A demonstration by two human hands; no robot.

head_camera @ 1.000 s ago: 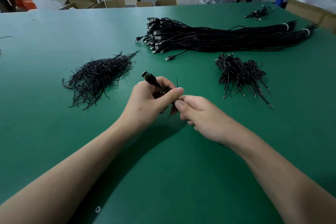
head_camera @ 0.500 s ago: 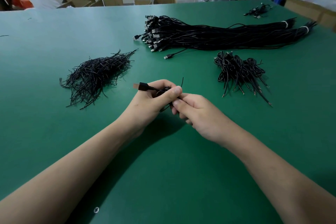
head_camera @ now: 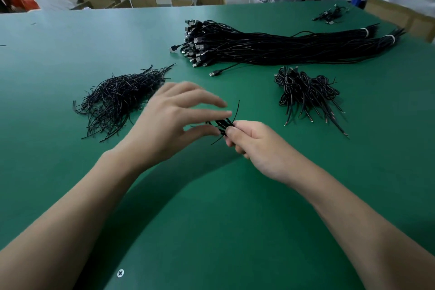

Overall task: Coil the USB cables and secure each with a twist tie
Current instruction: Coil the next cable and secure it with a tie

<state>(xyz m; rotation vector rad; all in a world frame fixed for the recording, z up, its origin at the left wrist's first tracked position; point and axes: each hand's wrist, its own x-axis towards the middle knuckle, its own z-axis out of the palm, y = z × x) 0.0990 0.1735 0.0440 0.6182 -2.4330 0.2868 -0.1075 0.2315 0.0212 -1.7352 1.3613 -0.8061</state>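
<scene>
My right hand (head_camera: 254, 143) pinches a small coiled black USB cable (head_camera: 222, 125) above the green table (head_camera: 211, 219); a twist tie end (head_camera: 237, 109) sticks up from the coil. My left hand (head_camera: 174, 120) is blurred, fingers spread and fairly straight, its fingertips at the coil's left side. Whether they touch the coil is unclear. A pile of black twist ties (head_camera: 117, 101) lies to the left. A long bundle of uncoiled USB cables (head_camera: 270, 46) lies at the back. A heap of coiled, tied cables (head_camera: 306, 94) sits to the right.
One loose USB plug (head_camera: 213, 74) lies in front of the long bundle. A small cable cluster (head_camera: 330, 15) sits at the far right corner. A screw head (head_camera: 120, 273) shows in the table near me. Cardboard boxes and blue shelving stand beyond the table.
My left hand has let go of the coil and opened, fingers spreading. The USB plug that stuck out to the left is no longer visible. My right hand keeps its pinch.
</scene>
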